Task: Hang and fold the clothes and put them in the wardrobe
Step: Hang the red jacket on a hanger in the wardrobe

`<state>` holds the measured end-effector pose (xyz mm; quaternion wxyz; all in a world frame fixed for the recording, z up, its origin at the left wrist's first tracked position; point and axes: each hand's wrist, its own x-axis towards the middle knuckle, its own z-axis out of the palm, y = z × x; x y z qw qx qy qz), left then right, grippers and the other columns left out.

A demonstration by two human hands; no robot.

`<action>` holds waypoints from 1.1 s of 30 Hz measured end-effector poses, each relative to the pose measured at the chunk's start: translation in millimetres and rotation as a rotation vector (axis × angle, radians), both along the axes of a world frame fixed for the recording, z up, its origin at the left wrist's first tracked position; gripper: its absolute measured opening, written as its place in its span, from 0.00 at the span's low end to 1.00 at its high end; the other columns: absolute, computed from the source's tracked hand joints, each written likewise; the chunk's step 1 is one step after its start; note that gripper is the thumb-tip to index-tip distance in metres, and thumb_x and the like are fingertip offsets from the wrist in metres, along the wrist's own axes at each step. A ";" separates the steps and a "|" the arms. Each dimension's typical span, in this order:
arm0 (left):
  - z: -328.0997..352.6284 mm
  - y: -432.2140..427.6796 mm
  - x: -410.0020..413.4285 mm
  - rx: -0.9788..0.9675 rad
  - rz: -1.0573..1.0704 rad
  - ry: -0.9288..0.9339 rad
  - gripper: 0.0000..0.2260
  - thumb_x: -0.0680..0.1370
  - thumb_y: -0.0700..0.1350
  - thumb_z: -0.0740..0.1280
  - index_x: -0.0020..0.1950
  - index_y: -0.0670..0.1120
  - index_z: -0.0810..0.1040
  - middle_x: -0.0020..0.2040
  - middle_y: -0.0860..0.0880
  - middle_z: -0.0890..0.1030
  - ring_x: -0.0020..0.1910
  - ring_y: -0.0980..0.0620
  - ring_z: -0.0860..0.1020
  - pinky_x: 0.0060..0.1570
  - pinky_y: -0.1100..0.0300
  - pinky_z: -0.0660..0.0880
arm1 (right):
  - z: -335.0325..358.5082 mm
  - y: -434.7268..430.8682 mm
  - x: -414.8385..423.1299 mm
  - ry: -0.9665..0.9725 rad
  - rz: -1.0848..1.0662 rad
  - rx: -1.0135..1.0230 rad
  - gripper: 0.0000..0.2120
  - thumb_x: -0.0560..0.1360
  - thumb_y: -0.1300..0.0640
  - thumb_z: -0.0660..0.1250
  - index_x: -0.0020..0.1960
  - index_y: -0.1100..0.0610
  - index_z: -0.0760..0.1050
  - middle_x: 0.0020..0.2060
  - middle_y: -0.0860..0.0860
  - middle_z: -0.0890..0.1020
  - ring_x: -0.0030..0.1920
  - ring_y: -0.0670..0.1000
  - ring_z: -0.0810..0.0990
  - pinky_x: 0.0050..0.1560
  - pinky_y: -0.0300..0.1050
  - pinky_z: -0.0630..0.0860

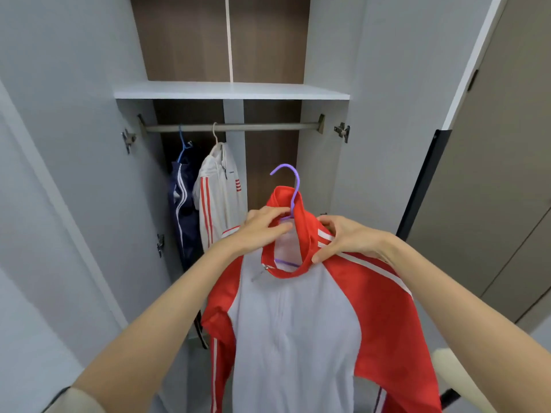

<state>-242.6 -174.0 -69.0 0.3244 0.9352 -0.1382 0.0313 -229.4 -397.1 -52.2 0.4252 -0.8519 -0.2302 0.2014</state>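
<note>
Head view: both bare forearms reach forward and hold up a red and white zip-front track jacket (293, 329) in front of an open wardrobe. The garment hangs from a purple plastic hanger (294, 190) whose hook rises free above the red collar, below the rail and not on it. The left hand (262, 231) has its fingers curled over the collar's left edge, right beside the hanger's neck. The right hand (348, 238) clamps the collar's right side, thumb on the front and fingers behind.

Farther in, to the left, a white jacket with red sleeve stripes (219, 189) hangs on a pale hanger, touching a navy garment with white stripes (182, 201) on a blue wire hanger (182, 144). Both hooks sit on the grey metal rail (268, 126). Above the rail runs a white shelf (232, 91), with a brown wood-grain back panel (268, 37) behind it and grey doors (74, 144) swung open at either side.
</note>
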 end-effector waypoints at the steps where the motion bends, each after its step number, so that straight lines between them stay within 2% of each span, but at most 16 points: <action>1: 1.8 -4.2 7.5 -0.010 0.021 -0.074 0.17 0.81 0.51 0.61 0.69 0.50 0.73 0.66 0.49 0.75 0.68 0.47 0.67 0.70 0.52 0.59 | 0.5 -1.8 8.1 -0.005 0.007 0.044 0.20 0.68 0.61 0.78 0.57 0.55 0.77 0.49 0.51 0.85 0.48 0.49 0.84 0.48 0.41 0.80; 3: 6.2 -11.3 22.7 0.011 0.054 -0.167 0.11 0.82 0.51 0.60 0.60 0.50 0.78 0.55 0.53 0.80 0.60 0.51 0.73 0.66 0.49 0.62 | 0.0 -4.4 22.6 -0.038 0.001 0.116 0.09 0.76 0.59 0.70 0.56 0.58 0.79 0.47 0.52 0.84 0.46 0.47 0.82 0.50 0.40 0.78; 4: 7.6 -13.9 30.0 0.023 0.060 -0.171 0.09 0.82 0.50 0.60 0.54 0.50 0.78 0.49 0.55 0.82 0.56 0.53 0.75 0.64 0.47 0.63 | -0.5 -5.5 28.4 -0.075 0.003 0.118 0.08 0.79 0.57 0.66 0.55 0.59 0.80 0.44 0.51 0.83 0.43 0.46 0.80 0.49 0.39 0.77; 6: 7.9 -19.1 43.4 0.041 0.051 -0.151 0.10 0.83 0.47 0.58 0.45 0.50 0.76 0.42 0.54 0.82 0.50 0.55 0.77 0.63 0.45 0.63 | -1.7 -7.5 37.4 -0.194 0.005 0.067 0.11 0.80 0.56 0.63 0.46 0.61 0.81 0.35 0.47 0.78 0.35 0.43 0.72 0.41 0.38 0.71; 8: 5.0 -23.7 56.1 0.030 0.045 -0.133 0.11 0.83 0.46 0.56 0.44 0.50 0.74 0.39 0.54 0.80 0.46 0.56 0.77 0.61 0.47 0.64 | -2.0 -11.0 47.6 -0.382 -0.012 -0.026 0.16 0.81 0.56 0.63 0.35 0.57 0.74 0.27 0.43 0.69 0.30 0.43 0.64 0.36 0.40 0.65; 10: 3.8 -23.7 70.1 0.026 0.059 -0.119 0.11 0.83 0.47 0.56 0.42 0.52 0.72 0.37 0.55 0.78 0.45 0.56 0.76 0.59 0.50 0.62 | 2.1 -17.6 63.8 -0.588 -0.055 -0.148 0.17 0.81 0.54 0.62 0.35 0.57 0.71 0.27 0.46 0.71 0.31 0.49 0.66 0.39 0.47 0.68; 12: 5.3 -20.4 82.7 0.089 0.045 -0.103 0.12 0.83 0.49 0.56 0.40 0.55 0.70 0.36 0.57 0.75 0.46 0.57 0.72 0.57 0.53 0.58 | 11.0 -22.9 82.7 -0.703 -0.106 -0.274 0.16 0.82 0.53 0.60 0.41 0.61 0.75 0.34 0.53 0.79 0.38 0.57 0.75 0.44 0.52 0.73; 15: 11.4 -12.9 99.5 0.130 0.013 -0.127 0.10 0.83 0.50 0.57 0.42 0.57 0.71 0.38 0.57 0.73 0.47 0.58 0.67 0.52 0.54 0.56 | 20.1 -24.9 112.2 -0.756 -0.278 -0.297 0.13 0.81 0.51 0.60 0.43 0.58 0.75 0.38 0.54 0.81 0.44 0.61 0.78 0.43 0.52 0.74; 17: 18.0 -6.6 113.0 0.093 0.025 -0.192 0.09 0.82 0.51 0.58 0.45 0.56 0.74 0.39 0.54 0.73 0.49 0.57 0.67 0.51 0.53 0.56 | 20.0 -21.7 132.8 -0.765 -0.424 -0.255 0.07 0.80 0.55 0.61 0.52 0.54 0.78 0.47 0.54 0.82 0.51 0.59 0.78 0.49 0.53 0.76; 19: 24.9 1.3 128.1 0.024 0.074 -0.261 0.09 0.82 0.51 0.58 0.46 0.53 0.76 0.40 0.54 0.76 0.51 0.55 0.69 0.55 0.52 0.57 | 18.5 -16.1 155.5 -0.672 -0.423 -0.239 0.12 0.80 0.58 0.60 0.62 0.54 0.75 0.56 0.56 0.80 0.58 0.58 0.76 0.58 0.53 0.74; 20: 27.9 6.1 136.6 -0.019 0.093 -0.283 0.10 0.82 0.50 0.58 0.46 0.53 0.77 0.40 0.55 0.79 0.52 0.53 0.71 0.57 0.51 0.58 | 18.0 -11.0 164.2 -0.574 -0.375 -0.208 0.12 0.81 0.56 0.59 0.62 0.55 0.75 0.57 0.56 0.79 0.58 0.56 0.76 0.59 0.50 0.73; 22: 30.9 16.0 155.3 -0.130 0.085 -0.273 0.10 0.82 0.48 0.59 0.45 0.50 0.77 0.39 0.55 0.80 0.52 0.48 0.75 0.61 0.46 0.64 | 15.2 3.0 173.7 -0.407 -0.229 -0.168 0.15 0.82 0.47 0.58 0.55 0.56 0.77 0.53 0.53 0.82 0.52 0.50 0.78 0.57 0.46 0.73; 24: 30.8 23.4 174.8 -0.231 0.053 -0.228 0.10 0.82 0.45 0.59 0.45 0.47 0.78 0.39 0.52 0.81 0.51 0.43 0.77 0.60 0.42 0.68 | 7.2 16.8 180.8 -0.456 -0.143 -0.217 0.12 0.79 0.42 0.61 0.49 0.50 0.76 0.46 0.46 0.82 0.46 0.45 0.79 0.49 0.39 0.72; 28: 31.5 33.4 218.0 -0.262 -0.063 -0.208 0.10 0.81 0.45 0.62 0.41 0.51 0.77 0.40 0.48 0.82 0.44 0.49 0.78 0.56 0.49 0.72 | -5.2 33.6 202.5 -0.610 -0.139 -0.179 0.09 0.80 0.49 0.64 0.43 0.52 0.71 0.34 0.44 0.76 0.35 0.43 0.73 0.40 0.40 0.66; 31: 30.7 40.5 253.1 -0.260 -0.176 -0.218 0.07 0.80 0.44 0.64 0.49 0.48 0.82 0.45 0.50 0.83 0.45 0.56 0.76 0.49 0.62 0.71 | -6.3 41.6 219.0 -0.619 -0.245 -0.117 0.13 0.80 0.50 0.63 0.38 0.52 0.68 0.30 0.45 0.73 0.33 0.42 0.72 0.38 0.40 0.64; 33: 25.3 45.0 279.3 -0.173 -0.141 -0.274 0.09 0.80 0.44 0.65 0.57 0.51 0.81 0.53 0.51 0.81 0.51 0.55 0.74 0.53 0.60 0.69 | -6.8 42.9 228.4 -0.607 -0.319 -0.133 0.14 0.80 0.50 0.63 0.40 0.57 0.71 0.32 0.48 0.76 0.34 0.46 0.73 0.39 0.44 0.67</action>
